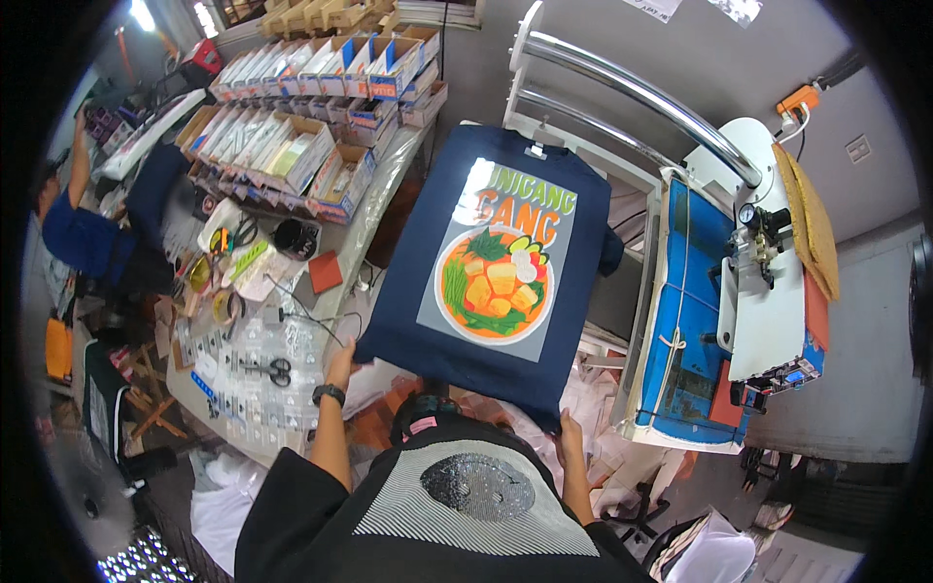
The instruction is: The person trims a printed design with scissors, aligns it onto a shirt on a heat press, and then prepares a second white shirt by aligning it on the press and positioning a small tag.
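A navy t-shirt (428, 291) lies flat on the press platen in front of me, neck end away from me. A grey transfer sheet (501, 262) with a colourful bowl-of-food picture rests on its chest. My left hand (340, 361) grips the shirt's lower left hem corner; a dark watch sits on that wrist. My right hand (569, 442) holds the hem at the lower right corner.
The heat press (748, 282), with a blue and white head and chrome bars, stands swung off to the right. A cluttered table (243, 379) at left carries scissors, tape rolls and small bags, with cardboard boxes of sheets behind. A person in blue (73, 233) works at far left.
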`<state>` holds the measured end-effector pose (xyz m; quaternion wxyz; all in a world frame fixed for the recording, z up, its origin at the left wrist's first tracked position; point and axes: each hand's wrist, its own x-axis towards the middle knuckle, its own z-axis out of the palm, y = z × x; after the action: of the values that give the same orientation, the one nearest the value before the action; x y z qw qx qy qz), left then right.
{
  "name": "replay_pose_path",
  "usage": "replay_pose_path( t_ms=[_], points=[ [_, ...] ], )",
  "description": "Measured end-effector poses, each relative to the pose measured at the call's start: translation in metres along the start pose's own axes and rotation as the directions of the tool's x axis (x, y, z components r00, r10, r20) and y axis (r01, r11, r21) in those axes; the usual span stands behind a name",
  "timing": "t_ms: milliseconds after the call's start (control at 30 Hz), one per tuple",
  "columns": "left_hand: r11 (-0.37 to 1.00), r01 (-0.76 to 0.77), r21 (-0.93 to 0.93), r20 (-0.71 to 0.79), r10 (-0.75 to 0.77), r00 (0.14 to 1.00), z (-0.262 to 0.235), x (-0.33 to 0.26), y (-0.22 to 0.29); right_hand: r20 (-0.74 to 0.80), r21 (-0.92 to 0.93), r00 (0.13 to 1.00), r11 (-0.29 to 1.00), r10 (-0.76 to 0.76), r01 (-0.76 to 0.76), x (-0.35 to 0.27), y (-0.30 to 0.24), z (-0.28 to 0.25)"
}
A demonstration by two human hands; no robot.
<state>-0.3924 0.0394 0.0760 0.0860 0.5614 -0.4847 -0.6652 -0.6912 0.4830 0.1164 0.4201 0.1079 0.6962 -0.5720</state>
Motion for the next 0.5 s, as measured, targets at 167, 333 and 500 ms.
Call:
replay_pose_path(
  t_ms=[167,333,500],
  points=[
    [0.988,-0.155,0.007,0.080,0.153,0.985,-0.013,-0.024,0.012,-0.060,0.078,0.989,0.987,-0.137,0.141,-0.053,-0.035,0.005],
    [0.815,-0.541,-0.207,-0.117,0.528,0.841,0.006,-0.072,0.174,0.136,-0.388,0.875,0.787,-0.466,0.479,-0.049,-0.173,0.017],
    [0.346,-0.790,-0.506,-0.413,0.707,0.574,-0.023,-0.198,0.320,-0.144,-0.125,0.400,0.417,-0.905,0.900,-0.055,-0.318,0.058]
  ],
)
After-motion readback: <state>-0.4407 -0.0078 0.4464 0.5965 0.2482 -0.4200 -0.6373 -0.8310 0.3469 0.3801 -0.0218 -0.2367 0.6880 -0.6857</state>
